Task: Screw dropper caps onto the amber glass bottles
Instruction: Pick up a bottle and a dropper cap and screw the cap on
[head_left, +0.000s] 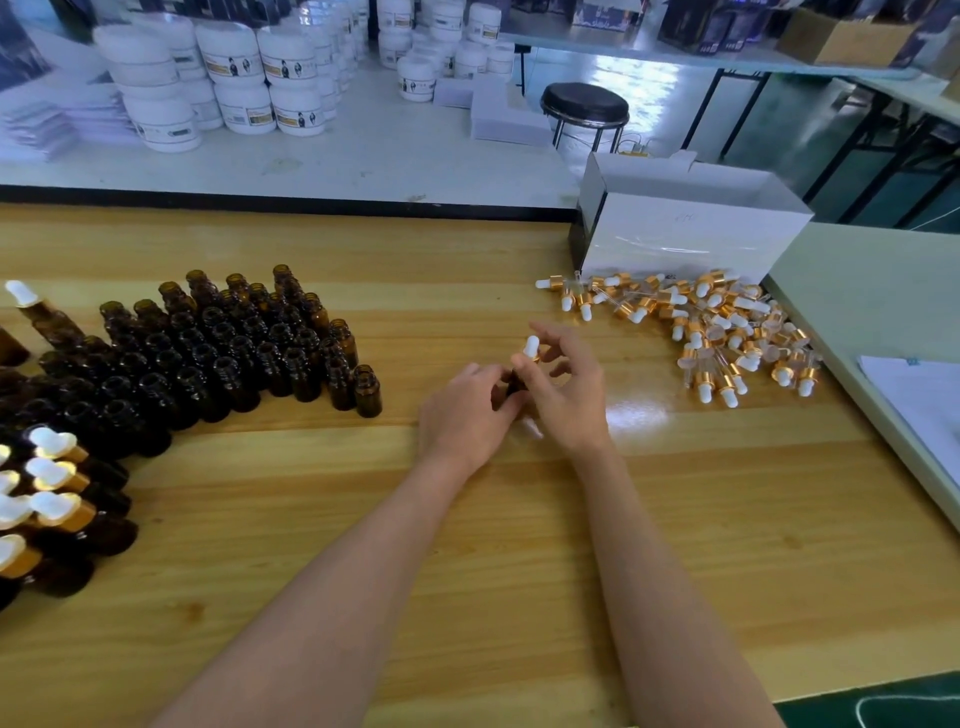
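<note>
The left hand (467, 415) is gripping a bottle (514, 383) near the middle of the table (519, 545), its fingers (485, 376) curling round the dark glass so that only a narrow strip of the bottle is showing between the two hands. The bottle is standing roughly upright, held just above the wood or resting on it; which one cannot be told. The right hand (563, 395) is pinching a cap (531, 348) that is sitting on the bottle's neck: thumb and forefinger are closing on the gold collar, the white bulb is sticking up above them, and the other fingers (566, 348) are fanning out loosely behind. How far the cap is threaded on is hidden by the fingertips. Something pale is showing under the heel of the right hand, too blurred to name.

To the left, well apart from the hands, open bottles (234, 353) are standing in close rows. Capped bottles (52, 493) are crowding the near left edge, and one more is standing by the far left edge. To the right, loose caps (717, 332) are lying in a heap against a white box (685, 234). White sheets (924, 405) are lying on the pale surface at the right edge. Beyond the table, white jars (234, 78) are stacked on another bench, beside a black stool (584, 104)
</note>
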